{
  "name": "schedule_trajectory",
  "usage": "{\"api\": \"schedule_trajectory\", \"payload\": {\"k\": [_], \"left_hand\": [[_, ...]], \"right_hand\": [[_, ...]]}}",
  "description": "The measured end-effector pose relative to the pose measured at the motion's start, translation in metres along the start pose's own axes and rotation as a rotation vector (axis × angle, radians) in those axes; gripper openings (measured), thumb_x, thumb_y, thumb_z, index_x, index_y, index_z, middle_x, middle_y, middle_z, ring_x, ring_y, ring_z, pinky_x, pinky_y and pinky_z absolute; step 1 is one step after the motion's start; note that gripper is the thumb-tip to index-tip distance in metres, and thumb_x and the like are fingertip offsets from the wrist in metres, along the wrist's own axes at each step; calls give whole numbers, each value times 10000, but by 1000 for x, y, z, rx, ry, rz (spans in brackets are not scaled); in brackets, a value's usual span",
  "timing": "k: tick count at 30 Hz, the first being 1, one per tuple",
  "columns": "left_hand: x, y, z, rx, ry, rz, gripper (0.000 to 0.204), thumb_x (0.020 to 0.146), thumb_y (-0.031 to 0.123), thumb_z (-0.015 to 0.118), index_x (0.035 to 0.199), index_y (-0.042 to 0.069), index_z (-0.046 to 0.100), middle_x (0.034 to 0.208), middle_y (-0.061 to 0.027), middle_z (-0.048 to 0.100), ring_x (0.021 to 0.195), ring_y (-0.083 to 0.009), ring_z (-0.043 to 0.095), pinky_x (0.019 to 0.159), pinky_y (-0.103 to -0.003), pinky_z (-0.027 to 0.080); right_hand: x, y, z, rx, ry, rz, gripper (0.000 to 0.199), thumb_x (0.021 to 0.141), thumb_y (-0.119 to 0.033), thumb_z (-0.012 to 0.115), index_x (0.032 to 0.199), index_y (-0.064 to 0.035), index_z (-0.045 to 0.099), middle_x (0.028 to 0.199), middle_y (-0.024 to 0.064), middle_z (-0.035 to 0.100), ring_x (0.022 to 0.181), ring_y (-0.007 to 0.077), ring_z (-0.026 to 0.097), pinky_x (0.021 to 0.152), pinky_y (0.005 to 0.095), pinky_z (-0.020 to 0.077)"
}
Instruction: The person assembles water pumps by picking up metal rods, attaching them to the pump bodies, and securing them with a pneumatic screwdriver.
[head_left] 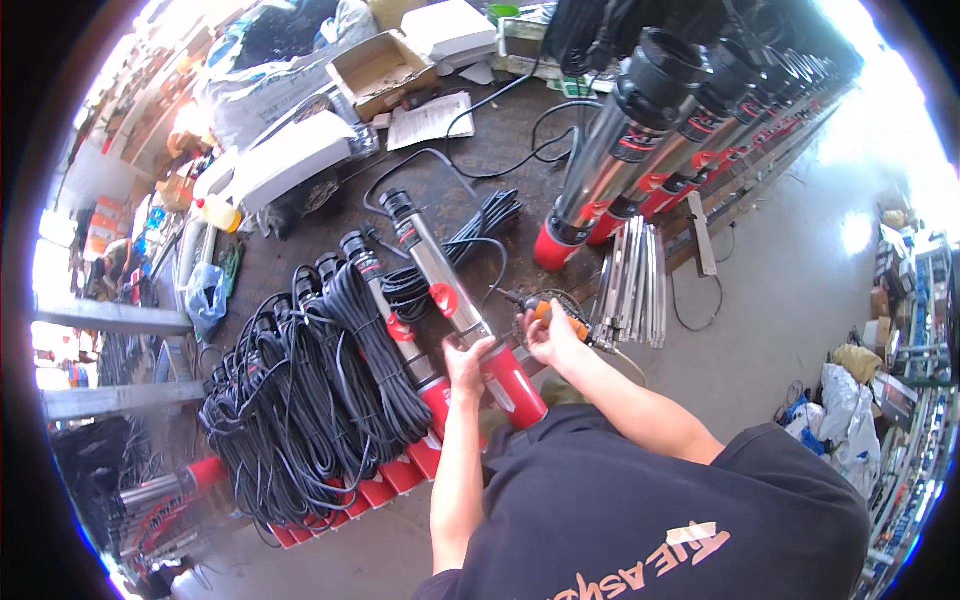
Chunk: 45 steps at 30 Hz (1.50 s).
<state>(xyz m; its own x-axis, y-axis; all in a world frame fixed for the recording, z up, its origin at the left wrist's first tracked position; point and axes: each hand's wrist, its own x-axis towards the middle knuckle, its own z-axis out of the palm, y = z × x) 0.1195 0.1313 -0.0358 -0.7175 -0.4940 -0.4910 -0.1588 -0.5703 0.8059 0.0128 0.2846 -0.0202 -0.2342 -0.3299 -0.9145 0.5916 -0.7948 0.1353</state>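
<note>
Steel-and-red cylinder [458,305]: lies in front of us on the dark bench [325,228], black cap far, red end near our body.
Left hand [466,366]: our thumb lies over the barrel, fingers closed at its left side just beyond the red part; full wrap hidden.
Right hand [552,335]: our fingers curl snugly round an orange-and-black power tool [545,311], right of the cylinder; tool tip points left and far, apart from the barrel.
Cable bundles [370,345]: left, black, over more red-ended cylinders.
Loose coil [495,215]: black, passes behind our cylinder.
Steel strips [635,280]: right, fanned out.
Cardboard box [400,97]: far left, top open.
</note>
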Motion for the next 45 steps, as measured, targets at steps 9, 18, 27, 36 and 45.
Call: {"api": "schedule_trajectory", "payload": {"k": [9,18,27,36,45], "left_hand": [[-8,13,7,15,-16,-46,608,740,-7,766,1243,-5,424,1030,-126,621,839,-229,677,722,-378,621],[-1,0,0,32,0,-34,714,735,69,800,1313,27,383,1063,-124,619,792,-204,681,527,-309,574],[-9,14,9,31,26,-105,690,726,-14,775,1294,4,385,1099,-141,602,901,-233,677,743,-380,629],[-7,10,5,1,35,-75,710,702,-22,810,1278,7,396,1089,-137,616,902,-223,677,764,-379,618],[-2,5,2,20,38,-71,720,685,-3,824,1266,4,399,1084,-137,619,894,-218,675,759,-375,617]], "right_hand": [[-50,-2,-9,-260,-106,-905,318,957,-292,690,1105,-31,585,871,77,686,607,182,674,546,260,580],[-135,11,24,-856,-783,-1396,519,862,-84,587,1358,14,470,1120,71,485,985,129,507,918,266,427],[-83,56,43,-770,-875,-1010,253,911,50,620,1115,-68,530,1054,69,652,850,112,633,762,245,516],[-53,56,33,-786,-850,-1018,303,849,110,593,1063,-85,503,961,24,570,812,96,578,708,238,489],[-55,56,35,-769,-868,-998,283,863,91,544,1062,-91,456,948,63,542,815,167,577,771,285,499]]}}
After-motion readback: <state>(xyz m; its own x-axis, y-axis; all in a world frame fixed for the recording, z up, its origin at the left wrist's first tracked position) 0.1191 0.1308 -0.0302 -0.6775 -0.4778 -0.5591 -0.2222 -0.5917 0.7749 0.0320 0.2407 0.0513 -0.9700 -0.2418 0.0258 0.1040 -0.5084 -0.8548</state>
